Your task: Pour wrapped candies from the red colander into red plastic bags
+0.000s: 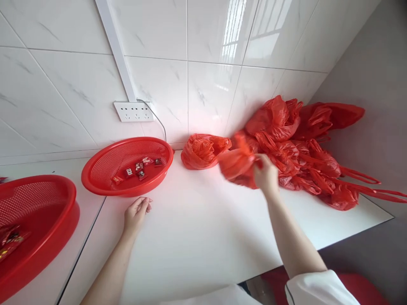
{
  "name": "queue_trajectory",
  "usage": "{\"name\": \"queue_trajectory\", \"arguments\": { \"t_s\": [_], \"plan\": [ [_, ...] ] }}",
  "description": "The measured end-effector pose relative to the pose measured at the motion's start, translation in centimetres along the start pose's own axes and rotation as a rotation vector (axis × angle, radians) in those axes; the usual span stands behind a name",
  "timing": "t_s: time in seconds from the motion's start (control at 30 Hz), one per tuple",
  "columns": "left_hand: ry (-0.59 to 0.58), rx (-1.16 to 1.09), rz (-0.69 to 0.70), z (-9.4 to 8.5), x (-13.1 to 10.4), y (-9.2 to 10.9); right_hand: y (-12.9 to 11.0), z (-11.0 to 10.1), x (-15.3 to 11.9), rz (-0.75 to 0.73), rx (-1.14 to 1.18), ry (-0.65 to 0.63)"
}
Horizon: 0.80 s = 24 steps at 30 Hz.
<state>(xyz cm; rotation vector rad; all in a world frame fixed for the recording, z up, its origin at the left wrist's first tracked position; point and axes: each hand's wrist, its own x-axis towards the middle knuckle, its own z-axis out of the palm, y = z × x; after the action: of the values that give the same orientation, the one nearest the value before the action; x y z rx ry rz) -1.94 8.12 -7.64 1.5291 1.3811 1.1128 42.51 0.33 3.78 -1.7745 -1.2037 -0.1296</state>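
Observation:
My right hand [266, 173] grips the gathered neck of a red plastic bag [235, 165], slightly blurred, in front of a pile of red bags [286, 148]. Close to the white table's front-left part, my left hand [137, 212] has its fingers curled together just below a red perforated basket [159, 180]; whether anything is inside them is too small to tell. Several small wrapped pieces [139, 167] lie in that basket. Another red bag [203, 151], with loosely crumpled top, rests between the basket and the held bag.
A second red basket [60, 228] with wrapped pieces stands at the far left. The white table [197, 237] meets a tiled wall [159, 80] bearing a socket strip [133, 112] and a cable. A grey wall bounds the right side.

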Motion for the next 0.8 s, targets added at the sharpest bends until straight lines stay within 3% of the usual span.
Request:
{"name": "queue_trajectory", "arguments": {
  "t_s": [0.1,0.13,0.2,0.3,0.43,0.53,0.6,0.67,0.8],
  "plan": [
    [-0.022,0.068,0.016,0.1,0.0,0.1,4.8,-5.0,5.7,0.056,-0.218,0.43],
    [-0.031,0.086,0.022,0.1,0.0,0.1,6.6,-6.1,7.2,0.065,-0.238,0.478],
    [-0.042,0.114,0.03,0.1,0.0,0.0,10.2,-7.2,9.2,0.125,-0.29,0.489],
    [-0.043,0.131,0.033,0.0,0.1,-0.2,15.2,-6.9,10.0,0.368,-0.258,0.309],
    [-0.045,0.115,0.033,0.0,0.2,-0.6,18.2,-5.7,9.1,0.459,-0.221,0.318],
    [-0.053,0.113,0.038,0.0,0.1,-0.5,16.4,-3.9,8.4,0.376,-0.28,0.429],
    [-0.056,0.114,0.044,0.1,-0.1,-0.3,13.4,-1.7,7.7,0.194,-0.264,0.369],
    [-0.054,0.118,0.044,0.2,-0.2,-0.1,9.3,1.4,6.7,-0.096,-0.144,0.124],
    [-0.05,0.107,0.023,0.2,-0.6,0.2,0.9,8.3,4.8,-0.297,0.054,-0.257]
  ]
}}
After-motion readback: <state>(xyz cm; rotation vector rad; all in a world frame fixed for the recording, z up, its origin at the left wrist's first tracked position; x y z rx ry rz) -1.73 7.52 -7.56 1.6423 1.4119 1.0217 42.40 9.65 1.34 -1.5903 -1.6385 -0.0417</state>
